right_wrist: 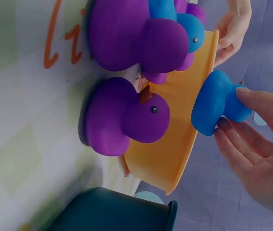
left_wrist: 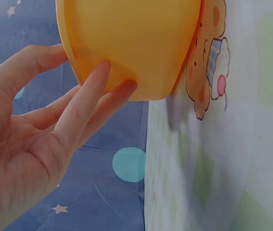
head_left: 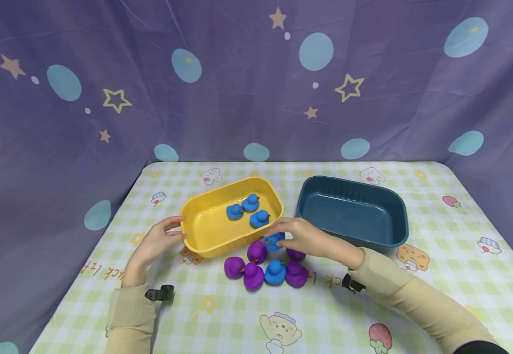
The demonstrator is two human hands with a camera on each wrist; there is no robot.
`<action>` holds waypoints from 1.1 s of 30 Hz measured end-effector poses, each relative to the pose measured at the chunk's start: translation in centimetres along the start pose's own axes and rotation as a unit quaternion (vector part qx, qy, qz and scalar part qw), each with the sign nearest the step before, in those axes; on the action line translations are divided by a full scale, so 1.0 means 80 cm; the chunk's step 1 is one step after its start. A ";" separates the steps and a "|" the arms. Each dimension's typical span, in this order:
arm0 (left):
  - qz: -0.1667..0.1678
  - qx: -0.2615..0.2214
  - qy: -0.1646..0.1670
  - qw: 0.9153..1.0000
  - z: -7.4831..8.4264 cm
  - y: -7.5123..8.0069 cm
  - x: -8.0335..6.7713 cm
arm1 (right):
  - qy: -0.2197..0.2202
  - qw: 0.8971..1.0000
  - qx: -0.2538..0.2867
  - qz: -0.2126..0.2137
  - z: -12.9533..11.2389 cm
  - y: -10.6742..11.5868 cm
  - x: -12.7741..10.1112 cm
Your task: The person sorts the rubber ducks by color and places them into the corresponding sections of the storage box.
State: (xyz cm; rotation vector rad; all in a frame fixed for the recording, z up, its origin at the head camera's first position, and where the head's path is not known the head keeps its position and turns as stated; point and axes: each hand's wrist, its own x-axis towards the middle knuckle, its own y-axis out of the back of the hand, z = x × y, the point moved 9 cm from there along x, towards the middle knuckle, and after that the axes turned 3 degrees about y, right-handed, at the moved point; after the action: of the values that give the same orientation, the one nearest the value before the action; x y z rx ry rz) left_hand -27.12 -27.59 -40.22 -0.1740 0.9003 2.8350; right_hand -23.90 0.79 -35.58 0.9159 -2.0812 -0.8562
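The left hand (head_left: 161,239) steadies the yellow tub (head_left: 203,223) with straight fingers on its wall, while the right hand (head_left: 300,236) pinches a blue duck (head_left: 274,241) just beside its rim.

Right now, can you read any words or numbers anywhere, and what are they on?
"uck Li": orange letters on the tablecloth, upside down near the left sleeve; the start is hidden.
More orange letters by the purple ducks: partly hidden, unreadable.
Bins, ducks, curtain: no text.
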 end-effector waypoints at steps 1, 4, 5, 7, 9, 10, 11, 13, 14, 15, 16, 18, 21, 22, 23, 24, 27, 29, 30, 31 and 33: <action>0.000 0.001 0.000 1.000 0.000 0.000 0.000 | 0.000 1.000 0.000 0.001 0.000 0.001 0.000; 0.003 0.005 -0.004 1.000 -0.001 0.001 0.001 | 0.002 1.000 0.002 0.003 -0.002 0.002 0.002; 0.004 0.005 -0.005 1.000 -0.001 0.001 0.001 | 0.003 1.000 0.002 0.003 -0.002 0.003 0.003; 0.004 0.006 -0.006 1.000 -0.001 0.001 0.001 | 0.006 1.000 0.001 0.006 -0.003 0.005 0.005; 0.005 0.006 -0.007 1.000 -0.002 0.001 0.001 | 0.012 1.000 -0.001 0.009 -0.005 0.007 0.008; 0.004 0.005 -0.007 1.000 -0.002 0.001 0.001 | 0.015 1.000 -0.002 0.012 -0.006 0.008 0.010; 0.003 0.004 -0.008 1.000 -0.002 0.001 0.001 | 0.017 1.000 -0.003 0.013 -0.006 0.009 0.012; 0.003 0.004 -0.009 1.000 -0.002 0.001 0.000 | 0.020 1.000 -0.003 0.016 -0.007 0.011 0.017; 0.003 0.004 -0.009 1.000 -0.002 0.001 0.001 | 0.020 1.000 -0.003 0.017 -0.007 0.012 0.019; 0.003 0.004 -0.010 1.000 -0.002 0.001 0.001 | 0.019 1.000 0.001 0.018 -0.007 0.012 0.022; 0.003 0.003 -0.010 1.000 -0.001 0.001 0.001 | 0.017 1.000 0.004 0.017 -0.007 0.013 0.025; 0.004 0.003 -0.010 1.000 -0.001 0.001 0.001 | 0.010 1.000 0.013 0.016 -0.005 0.014 0.030; 0.004 0.002 -0.010 1.000 0.000 0.001 0.001 | -0.002 0.999 0.031 0.012 -0.003 0.015 0.038; 0.005 0.001 -0.010 1.000 0.000 0.001 0.001 | -0.007 0.999 0.034 0.010 -0.002 0.015 0.040; 0.005 0.002 -0.010 1.000 0.000 0.001 0.001 | -0.010 0.999 0.038 0.008 -0.001 0.015 0.043; 0.005 0.002 -0.009 1.000 0.000 0.001 0.001 | -0.013 0.999 0.040 0.006 0.000 0.015 0.046; 0.005 0.003 -0.008 1.000 0.000 0.001 0.001 | -0.020 0.999 0.039 0.004 0.003 0.015 0.054; 0.005 0.003 -0.008 1.000 0.000 0.002 0.000 | -0.020 0.999 0.036 0.004 0.004 0.015 0.059; 0.005 0.003 -0.008 1.000 0.000 0.002 0.000 | -0.021 0.999 0.033 0.004 0.005 0.014 0.062; 0.005 0.003 -0.009 1.000 0.000 0.001 0.000 | -0.021 0.999 0.031 0.005 0.006 0.014 0.064; 0.005 0.004 -0.009 1.000 0.001 0.001 0.000 | -0.020 0.999 0.028 0.007 0.007 0.013 0.069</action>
State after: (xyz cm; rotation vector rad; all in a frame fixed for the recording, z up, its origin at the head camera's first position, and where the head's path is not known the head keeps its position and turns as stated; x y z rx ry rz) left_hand -27.13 -27.65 -40.11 -0.1437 0.9106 2.8377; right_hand -27.52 -2.92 -33.24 0.9196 -2.1528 -0.8194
